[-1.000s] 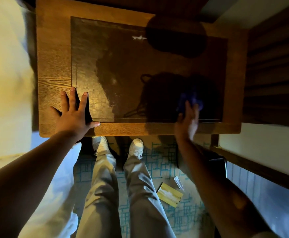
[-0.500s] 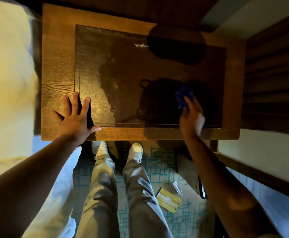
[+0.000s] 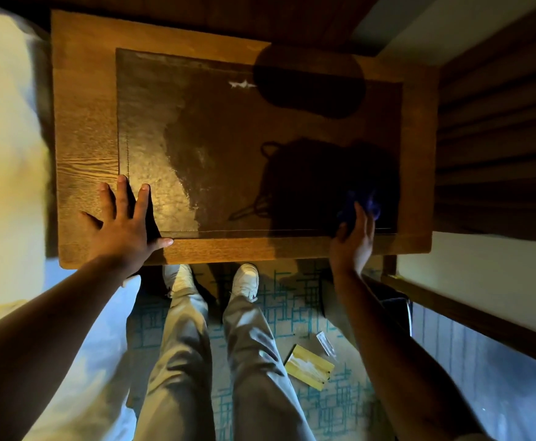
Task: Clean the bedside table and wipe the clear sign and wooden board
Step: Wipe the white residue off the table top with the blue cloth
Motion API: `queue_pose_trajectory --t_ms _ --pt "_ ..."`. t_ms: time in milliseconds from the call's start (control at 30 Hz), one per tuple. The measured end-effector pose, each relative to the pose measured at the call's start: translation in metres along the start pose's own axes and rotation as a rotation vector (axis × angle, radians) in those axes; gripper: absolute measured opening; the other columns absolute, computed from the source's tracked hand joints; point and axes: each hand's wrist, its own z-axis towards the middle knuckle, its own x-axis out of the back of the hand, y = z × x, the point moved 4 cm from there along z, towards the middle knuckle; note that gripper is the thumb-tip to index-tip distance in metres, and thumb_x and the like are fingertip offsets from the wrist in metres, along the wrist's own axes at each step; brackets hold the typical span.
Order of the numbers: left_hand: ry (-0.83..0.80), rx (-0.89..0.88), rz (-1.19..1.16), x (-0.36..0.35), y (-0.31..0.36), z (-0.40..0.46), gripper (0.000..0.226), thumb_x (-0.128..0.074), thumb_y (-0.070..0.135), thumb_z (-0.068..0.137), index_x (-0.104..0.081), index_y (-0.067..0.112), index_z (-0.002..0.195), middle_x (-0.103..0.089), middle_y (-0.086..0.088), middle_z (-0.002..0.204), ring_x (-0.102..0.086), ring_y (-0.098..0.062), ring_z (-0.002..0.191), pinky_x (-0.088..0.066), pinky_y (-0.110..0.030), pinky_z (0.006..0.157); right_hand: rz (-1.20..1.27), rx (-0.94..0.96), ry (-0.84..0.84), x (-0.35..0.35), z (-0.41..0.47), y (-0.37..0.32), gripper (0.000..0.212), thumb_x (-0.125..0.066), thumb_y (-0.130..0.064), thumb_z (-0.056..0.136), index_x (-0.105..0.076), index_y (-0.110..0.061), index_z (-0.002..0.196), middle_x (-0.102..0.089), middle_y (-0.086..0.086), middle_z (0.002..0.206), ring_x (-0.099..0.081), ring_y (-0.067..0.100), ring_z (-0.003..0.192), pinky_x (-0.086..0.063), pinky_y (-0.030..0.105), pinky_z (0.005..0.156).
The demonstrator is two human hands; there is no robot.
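Observation:
The wooden bedside table fills the upper half of the head view, with a dark inset panel in its top. My left hand lies flat with fingers spread on the table's near left corner, holding nothing. Over at the panel's near right corner, my right hand presses a blue cloth onto the surface. On the floor near my feet lie a yellow wooden board and a clear sign.
White bedding runs along the left of the table. A dark slatted wall panel stands to the right. My legs and white shoes are on patterned carpet below the table's front edge. A small white scrap sits on the panel.
My right hand with the blue cloth has slid back towards the panel's near right corner. My left hand stays planted on the table.

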Motion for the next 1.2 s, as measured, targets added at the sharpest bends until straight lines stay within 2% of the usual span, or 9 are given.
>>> queue_pose_trajectory --t_ms 267,400,533,600,700,833,967,1033,1200 --pt "-0.014 -0.003 0.019 0.002 0.002 -0.001 0.116 -0.064 0.070 0.077 0.004 0.026 0.160 0.021 -0.011 0.166 0.018 -0.039 0.152 -0.009 -0.077 0.111 0.087 0.058 -0.119 -0.046 -0.061 -0.057 0.057 -0.054 0.001 0.090 -0.050 -0.017 0.144 -0.034 0.016 0.158 -0.042 0.036 0.140 -0.048 0.054 0.103" --pt "-0.023 -0.002 0.018 0.004 0.004 -0.001 0.116 -0.064 0.070 0.077 0.005 0.026 0.160 0.023 -0.011 0.166 0.019 -0.039 0.152 -0.010 -0.077 0.111 0.106 0.134 -0.175 -0.056 -0.081 -0.083 0.054 -0.057 0.002 0.086 -0.058 -0.015 0.137 -0.045 0.016 0.150 -0.042 0.035 0.138 -0.044 0.057 0.104" --pt "-0.013 -0.009 0.000 0.007 0.004 -0.003 0.116 -0.065 0.070 0.076 0.001 0.025 0.161 0.019 -0.013 0.166 0.016 -0.040 0.152 -0.010 -0.076 0.112 0.096 0.305 -0.129 -0.045 -0.068 -0.104 0.038 -0.056 -0.002 0.088 -0.067 -0.007 0.125 -0.060 0.018 0.134 -0.057 0.037 0.117 -0.051 0.049 0.095" --pt "0.057 -0.043 -0.015 0.014 0.003 0.003 0.114 -0.069 0.070 0.074 -0.012 0.022 0.160 0.005 -0.018 0.168 0.007 -0.042 0.153 -0.012 -0.074 0.114 0.111 0.320 -0.093 -0.037 -0.044 -0.114 0.037 -0.058 -0.002 0.091 -0.065 -0.006 0.128 -0.061 0.018 0.134 -0.057 0.034 0.121 -0.048 0.042 0.102" --pt "0.167 -0.110 -0.054 0.027 -0.001 0.017 0.110 -0.074 0.069 0.070 -0.025 0.021 0.156 -0.009 -0.020 0.166 -0.002 -0.041 0.153 -0.013 -0.067 0.118 0.104 0.316 -0.044 -0.034 0.011 -0.134 0.040 -0.058 -0.004 0.093 -0.060 -0.009 0.133 -0.057 0.016 0.140 -0.054 0.031 0.129 -0.041 0.031 0.104" --pt "0.121 -0.132 -0.009 0.018 -0.003 0.024 0.119 -0.067 0.073 0.073 -0.006 0.021 0.161 0.010 -0.019 0.167 0.012 -0.039 0.153 -0.005 -0.062 0.121 0.069 0.249 0.003 -0.051 0.087 -0.164 0.046 -0.055 -0.012 0.097 -0.050 -0.014 0.143 -0.044 0.014 0.152 -0.044 0.028 0.139 -0.035 0.028 0.108" --pt "0.136 -0.137 -0.007 0.014 -0.007 0.025 0.119 -0.065 0.074 0.074 -0.003 0.022 0.161 0.013 -0.018 0.166 0.014 -0.039 0.153 -0.004 -0.063 0.120 -0.128 0.159 -0.085 -0.088 0.121 -0.188 0.059 -0.054 -0.024 0.098 -0.034 -0.012 0.152 -0.025 0.019 0.160 -0.023 0.035 0.149 -0.023 0.043 0.120" --pt "0.126 -0.130 0.006 0.014 -0.007 0.026 0.119 -0.063 0.075 0.075 0.000 0.022 0.161 0.015 -0.017 0.166 0.016 -0.039 0.152 -0.003 -0.063 0.121 -0.181 0.155 -0.089 -0.099 0.124 -0.203 0.058 -0.050 -0.025 0.099 -0.031 -0.015 0.154 -0.019 0.019 0.163 -0.014 0.035 0.151 -0.017 0.045 0.122" --pt "0.097 -0.121 0.023 0.014 -0.005 0.026 0.119 -0.059 0.075 0.077 0.004 0.021 0.161 0.019 -0.018 0.165 0.019 -0.040 0.151 -0.001 -0.064 0.121 -0.143 0.343 -0.247 -0.123 0.115 -0.250 0.054 -0.046 -0.014 0.098 -0.040 -0.024 0.151 -0.022 0.012 0.164 -0.017 0.033 0.152 -0.023 0.040 0.121"
